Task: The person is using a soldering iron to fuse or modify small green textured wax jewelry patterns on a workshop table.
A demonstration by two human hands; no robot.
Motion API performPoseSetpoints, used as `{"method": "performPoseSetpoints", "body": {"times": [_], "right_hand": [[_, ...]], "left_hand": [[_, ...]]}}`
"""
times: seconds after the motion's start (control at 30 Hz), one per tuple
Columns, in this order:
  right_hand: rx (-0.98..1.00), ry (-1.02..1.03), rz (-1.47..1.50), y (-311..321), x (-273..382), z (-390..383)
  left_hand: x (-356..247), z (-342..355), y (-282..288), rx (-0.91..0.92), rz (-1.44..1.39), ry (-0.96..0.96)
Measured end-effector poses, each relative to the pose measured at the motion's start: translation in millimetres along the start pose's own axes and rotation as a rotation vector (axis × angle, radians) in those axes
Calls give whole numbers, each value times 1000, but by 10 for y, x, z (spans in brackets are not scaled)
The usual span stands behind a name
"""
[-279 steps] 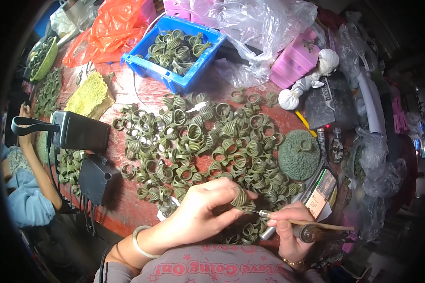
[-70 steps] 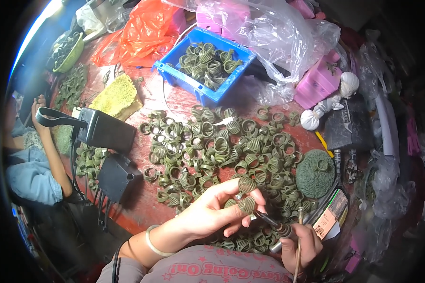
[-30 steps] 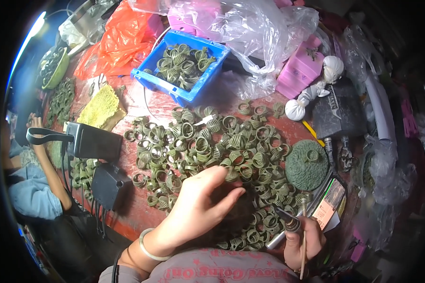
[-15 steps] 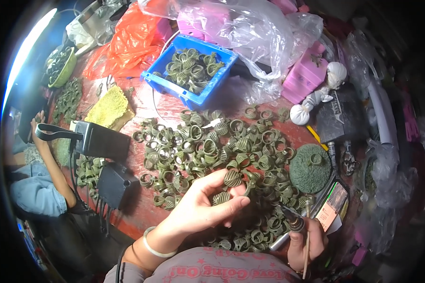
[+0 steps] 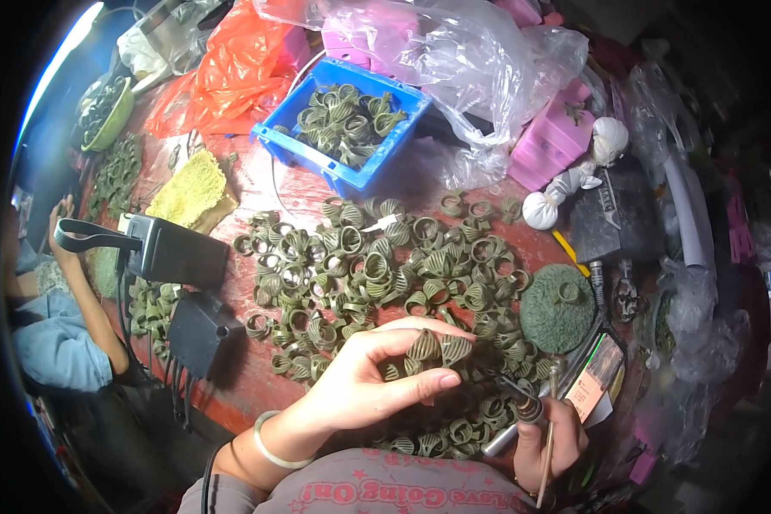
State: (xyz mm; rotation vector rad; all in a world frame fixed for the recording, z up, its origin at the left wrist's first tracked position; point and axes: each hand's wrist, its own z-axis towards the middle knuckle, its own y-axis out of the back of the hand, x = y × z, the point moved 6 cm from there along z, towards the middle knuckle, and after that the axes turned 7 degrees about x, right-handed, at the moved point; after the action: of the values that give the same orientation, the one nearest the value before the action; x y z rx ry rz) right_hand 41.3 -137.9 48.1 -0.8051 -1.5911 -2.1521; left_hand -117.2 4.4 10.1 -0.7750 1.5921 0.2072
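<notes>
So our left hand (image 5: 377,381) was up over the near edge of the pile, thumb and fingers pinched around one green wax ring (image 5: 426,345), one of those ribbed, cage-looking ones, lifted just off the red table (image 5: 257,377). A second ring (image 5: 456,349) sat right against it on the right side; we couldn't tell whether the fingers had that one too or it was just lying behind. Our right hand (image 5: 546,437) was low at the bottom edge, fist closed around a metal-tipped tool (image 5: 516,411) whose point aimed up and left toward the pinched ring, plus a thin wooden stick (image 5: 546,458) running down through the same grip. The big scatter of green rings (image 5: 377,265) spread across the table beyond the hands, with more heaped in a blue tray (image 5: 344,128) farther back. A round green dome-shaped lump (image 5: 557,308) sat to the right of the pile, near a grey box (image 5: 612,218). Off to the left were two black boxes (image 5: 180,253) with cords, a yellow-green sponge (image 5: 188,188), and another person's arm (image 5: 81,291) at the table edge.
</notes>
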Motion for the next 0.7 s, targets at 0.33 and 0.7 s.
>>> {"method": "performPoseSetpoints", "body": {"times": [0.33, 0.7], "right_hand": [[-3, 92, -5, -44, 19, 27], [128, -20, -9, -76, 24, 70]], "left_hand": [[-10, 11, 16, -12, 39, -34], [1, 16, 36, 5, 185, -100]]}}
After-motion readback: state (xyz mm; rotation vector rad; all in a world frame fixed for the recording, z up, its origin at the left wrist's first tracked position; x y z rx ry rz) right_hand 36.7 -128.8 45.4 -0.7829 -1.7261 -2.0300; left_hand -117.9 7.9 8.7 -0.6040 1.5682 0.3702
